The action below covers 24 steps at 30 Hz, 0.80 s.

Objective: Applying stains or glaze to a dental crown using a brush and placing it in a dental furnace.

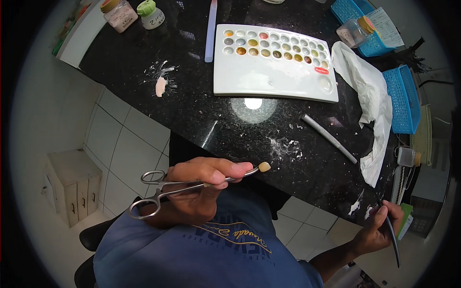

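Note:
My left hand is closed around a pair of steel hemostat forceps, finger rings pointing left. A small yellowish tooth crown sits at the curved tips, just off the table's near edge. At the lower right, my right hand pinches a slim dark-handled tool; its working end is too hard to make out. White smears lie on the table beside that hand. Beyond both hands stands a white mixing palette whose rows of round wells hold yellow, brown, grey and pink colours.
A grey rod and crumpled white tissue lie right of the palette. Blue baskets line the right side. Jars, a bluish stick and a pinkish powder smear are on the black table's far left.

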Motion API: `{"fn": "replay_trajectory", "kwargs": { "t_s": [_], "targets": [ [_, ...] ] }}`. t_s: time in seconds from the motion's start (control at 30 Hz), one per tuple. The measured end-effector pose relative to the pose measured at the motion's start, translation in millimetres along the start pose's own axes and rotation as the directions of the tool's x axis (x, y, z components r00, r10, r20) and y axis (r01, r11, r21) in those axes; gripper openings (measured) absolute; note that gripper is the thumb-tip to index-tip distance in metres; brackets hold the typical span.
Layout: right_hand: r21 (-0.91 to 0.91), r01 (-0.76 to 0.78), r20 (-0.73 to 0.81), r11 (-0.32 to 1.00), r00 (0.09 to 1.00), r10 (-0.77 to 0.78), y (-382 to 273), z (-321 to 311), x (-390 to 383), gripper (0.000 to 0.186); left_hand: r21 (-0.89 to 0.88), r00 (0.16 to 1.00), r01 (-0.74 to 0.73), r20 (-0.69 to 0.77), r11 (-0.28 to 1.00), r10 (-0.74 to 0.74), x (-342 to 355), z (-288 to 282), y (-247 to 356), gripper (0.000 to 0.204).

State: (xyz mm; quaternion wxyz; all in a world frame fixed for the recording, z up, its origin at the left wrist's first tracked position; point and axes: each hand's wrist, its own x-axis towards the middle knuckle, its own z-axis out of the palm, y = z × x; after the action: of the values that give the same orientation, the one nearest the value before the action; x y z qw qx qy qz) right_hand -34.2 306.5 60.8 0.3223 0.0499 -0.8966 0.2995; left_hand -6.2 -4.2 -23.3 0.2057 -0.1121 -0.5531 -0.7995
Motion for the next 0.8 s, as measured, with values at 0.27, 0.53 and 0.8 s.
{"fn": "replay_trajectory", "kwargs": {
  "t_s": [0.27, 0.53, 0.8],
  "targets": [
    [0.221, 0.152, 0.061, 0.963, 0.984, -0.170, -27.6, -1.9, 44.8, 0.027, -0.019, 0.990, -0.142, -0.004, 0.990, 0.142, 18.4, 0.8, 11.3, 0.014],
    [0.072, 0.192, 0.544, 0.979, 0.815, -0.199, -67.7, 48.4, 119.3, 0.027, 0.532, 0.701, -0.713, 0.544, 0.457, 0.461, 73.5, -19.2, 52.7, 0.014],
    [-0.116, 0.445, 0.743, 0.888, 0.632, -0.220, -76.7, 90.0, 131.1, 0.026, 0.378, 0.370, -0.920, 0.762, 0.099, 0.532, 89.0, -16.4, 61.8, 0.011]
  ]
}}
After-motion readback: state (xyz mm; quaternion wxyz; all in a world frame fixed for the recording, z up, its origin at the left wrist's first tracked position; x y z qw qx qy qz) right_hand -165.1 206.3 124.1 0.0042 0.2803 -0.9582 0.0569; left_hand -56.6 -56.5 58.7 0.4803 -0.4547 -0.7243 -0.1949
